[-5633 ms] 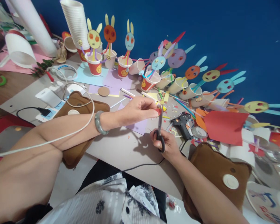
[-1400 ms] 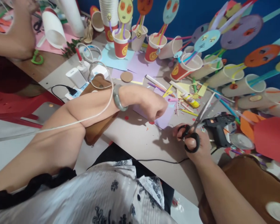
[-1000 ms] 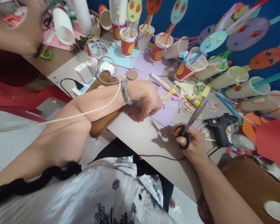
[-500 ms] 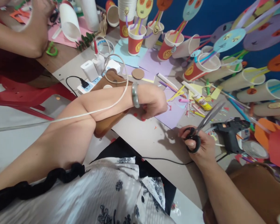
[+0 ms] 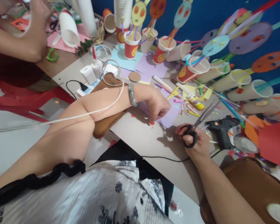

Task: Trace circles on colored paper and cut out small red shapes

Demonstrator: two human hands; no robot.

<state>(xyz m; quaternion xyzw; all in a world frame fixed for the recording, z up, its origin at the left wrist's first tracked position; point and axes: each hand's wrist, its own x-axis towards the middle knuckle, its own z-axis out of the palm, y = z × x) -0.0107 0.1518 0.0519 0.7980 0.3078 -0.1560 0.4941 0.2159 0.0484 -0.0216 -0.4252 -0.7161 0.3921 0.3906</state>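
Observation:
My left hand (image 5: 156, 104), with a bracelet (image 5: 132, 95) on its wrist, is closed over the near edge of a purple paper sheet (image 5: 169, 116). Its fingers curl down and inward, and whatever they may hold is hidden. Just below the fingertips lies a small red paper piece (image 5: 151, 123), with a red dot (image 5: 133, 115) to its left. My right hand (image 5: 197, 143) grips black-handled scissors (image 5: 204, 115), fingers in the loops and blades pointing up and away. Beyond the blades are a yellow glue tube (image 5: 196, 102) and paper scraps (image 5: 188, 110).
Paper cups (image 5: 131, 46) with paper-faced figures line the blue wall. A power strip (image 5: 85, 88) and white cable (image 5: 102, 109) are at left, a black glue gun (image 5: 224, 130) at right. Another person's arm (image 5: 18, 43) is at upper left; a brown bag (image 5: 247, 186) lies lower right.
My left hand has moved slightly right and its wrist has turned, uncovering more of the table under it. My right hand still holds the scissors. The view has shifted a little.

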